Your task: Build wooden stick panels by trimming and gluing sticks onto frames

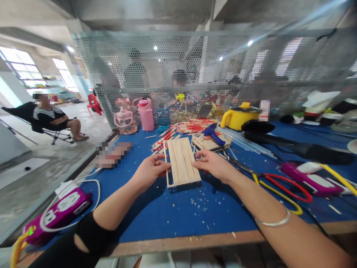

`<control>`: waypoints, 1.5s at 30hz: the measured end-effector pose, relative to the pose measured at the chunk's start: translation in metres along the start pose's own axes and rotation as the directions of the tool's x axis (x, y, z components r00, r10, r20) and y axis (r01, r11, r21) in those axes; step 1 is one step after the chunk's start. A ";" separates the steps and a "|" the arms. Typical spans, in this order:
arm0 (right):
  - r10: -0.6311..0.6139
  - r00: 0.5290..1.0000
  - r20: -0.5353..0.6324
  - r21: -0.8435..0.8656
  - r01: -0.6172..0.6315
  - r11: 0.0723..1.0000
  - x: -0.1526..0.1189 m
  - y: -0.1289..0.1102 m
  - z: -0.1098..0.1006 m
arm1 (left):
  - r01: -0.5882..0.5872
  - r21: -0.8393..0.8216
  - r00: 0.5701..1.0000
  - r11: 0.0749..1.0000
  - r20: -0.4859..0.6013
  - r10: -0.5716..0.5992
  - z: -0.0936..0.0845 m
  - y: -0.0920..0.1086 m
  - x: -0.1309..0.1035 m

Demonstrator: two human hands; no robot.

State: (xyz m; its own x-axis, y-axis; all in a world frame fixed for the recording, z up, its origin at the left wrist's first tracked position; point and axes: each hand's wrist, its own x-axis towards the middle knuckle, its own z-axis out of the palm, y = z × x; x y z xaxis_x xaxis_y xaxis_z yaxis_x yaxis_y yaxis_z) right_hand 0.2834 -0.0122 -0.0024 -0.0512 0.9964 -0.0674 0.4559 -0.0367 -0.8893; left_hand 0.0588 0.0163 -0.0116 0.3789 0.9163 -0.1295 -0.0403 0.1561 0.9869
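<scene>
Between my two hands is a small rectangular panel of pale wooden sticks (184, 160), laid side by side with a thin stick frame along its left and front edges. My left hand (152, 169) pinches the frame's left side between thumb and fingers. On the opposite edge, my right hand (210, 163) grips the panel with thumb and fingertips. The panel is tilted a little above the blue table top (178, 216). Just behind it lie a blue glue gun (214, 134) and another stick frame (227, 142).
Red-and-white wrapped sticks (195, 126) are piled behind. Scissors (287, 186) with red and yellow handles lie at right, near clear glue sticks (248, 141). Purple power strips (60, 212) sit on both sides. Pink bottles (145, 114) and a yellow pot (241, 116) stand before a mesh screen (167, 48).
</scene>
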 end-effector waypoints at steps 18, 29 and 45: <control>-0.257 0.960 -0.112 0.045 0.264 0.964 0.005 0.000 0.009 | -0.351 0.127 0.932 0.928 -0.043 0.359 0.005 -0.006 0.000; -0.285 0.951 -0.119 0.000 0.287 0.958 -0.001 -0.006 0.007 | -0.381 0.149 0.921 0.912 -0.020 0.388 0.007 -0.003 -0.001; -0.289 0.934 -0.211 -0.097 0.274 0.957 0.016 0.016 0.011 | -0.346 0.477 0.926 0.808 0.038 0.375 -0.013 -0.011 0.008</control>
State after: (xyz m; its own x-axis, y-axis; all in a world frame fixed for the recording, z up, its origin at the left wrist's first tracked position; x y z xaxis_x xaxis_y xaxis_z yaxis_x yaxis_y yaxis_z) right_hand 0.2801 0.0026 -0.0229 0.0083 0.9572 0.2894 0.5085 0.2451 -0.8254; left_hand 0.0499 0.0269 -0.0247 0.3708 0.8934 0.2535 0.2777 -0.3671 0.8878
